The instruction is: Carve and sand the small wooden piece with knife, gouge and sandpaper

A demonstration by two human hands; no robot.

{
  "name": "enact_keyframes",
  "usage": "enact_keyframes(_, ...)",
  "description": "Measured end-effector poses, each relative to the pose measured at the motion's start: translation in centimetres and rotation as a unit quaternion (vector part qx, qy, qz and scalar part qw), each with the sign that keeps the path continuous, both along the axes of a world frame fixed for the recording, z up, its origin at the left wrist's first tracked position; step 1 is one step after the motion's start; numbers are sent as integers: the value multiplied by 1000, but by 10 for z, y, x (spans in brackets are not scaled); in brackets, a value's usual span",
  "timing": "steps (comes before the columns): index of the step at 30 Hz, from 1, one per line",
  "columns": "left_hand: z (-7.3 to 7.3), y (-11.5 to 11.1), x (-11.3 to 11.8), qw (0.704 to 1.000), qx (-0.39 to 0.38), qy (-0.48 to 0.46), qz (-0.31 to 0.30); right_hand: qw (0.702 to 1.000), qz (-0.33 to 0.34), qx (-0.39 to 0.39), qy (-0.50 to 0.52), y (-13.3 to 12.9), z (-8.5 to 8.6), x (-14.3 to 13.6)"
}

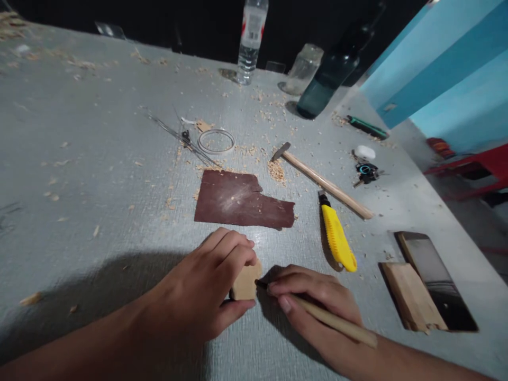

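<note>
My left hand grips a small pale wooden block against the grey table, with the fingers over its far side and the thumb along its near edge. In my right hand is a thin carving tool with a light wooden handle. Its dark tip touches or nearly touches the block's right edge; I cannot tell which. Just beyond my hands lies a torn piece of brown sandpaper with a pale worn patch. A yellow utility knife rests beyond my right hand.
A hammer lies past the knife. Wire lies farther left. At the back stand a water bottle, a glass jar and a dark bottle. Rightward, a wood piece overlaps a phone. Shavings are scattered about.
</note>
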State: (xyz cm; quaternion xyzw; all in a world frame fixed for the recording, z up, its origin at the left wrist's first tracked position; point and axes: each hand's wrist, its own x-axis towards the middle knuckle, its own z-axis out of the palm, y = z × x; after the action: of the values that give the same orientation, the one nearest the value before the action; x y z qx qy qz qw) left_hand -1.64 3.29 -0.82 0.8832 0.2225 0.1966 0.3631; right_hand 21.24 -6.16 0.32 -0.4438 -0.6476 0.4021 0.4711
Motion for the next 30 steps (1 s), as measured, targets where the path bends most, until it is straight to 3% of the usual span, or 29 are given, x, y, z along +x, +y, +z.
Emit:
enact_keyframes(5, -1, -2, 0, 1000, 6, -7, 6, 999, -1, -4, -35, -1, 2, 1)
enact_keyframes(10, 8, 2, 0, 1000, -19, 3, -8, 996, -8, -36, -86, 1, 6, 4)
enact_keyframes(16, 8, 3, 1, 1000, -10, 13, -14, 995, -21, -47, -82, -6, 5, 4)
enact_keyframes(21, 6, -1, 0, 1000, 13, 0, 5, 994, -59, -72, -49, -13, -4, -3)
enact_keyframes(25, 6, 0, -1, 1000, 2, 6, -16, 994, -73, -80, -25, -12, -9, -4)
enact_keyframes(30, 7, 4, 1, 1000, -10, 19, -8, 989, -129, -42, -64, -11, -5, 0)
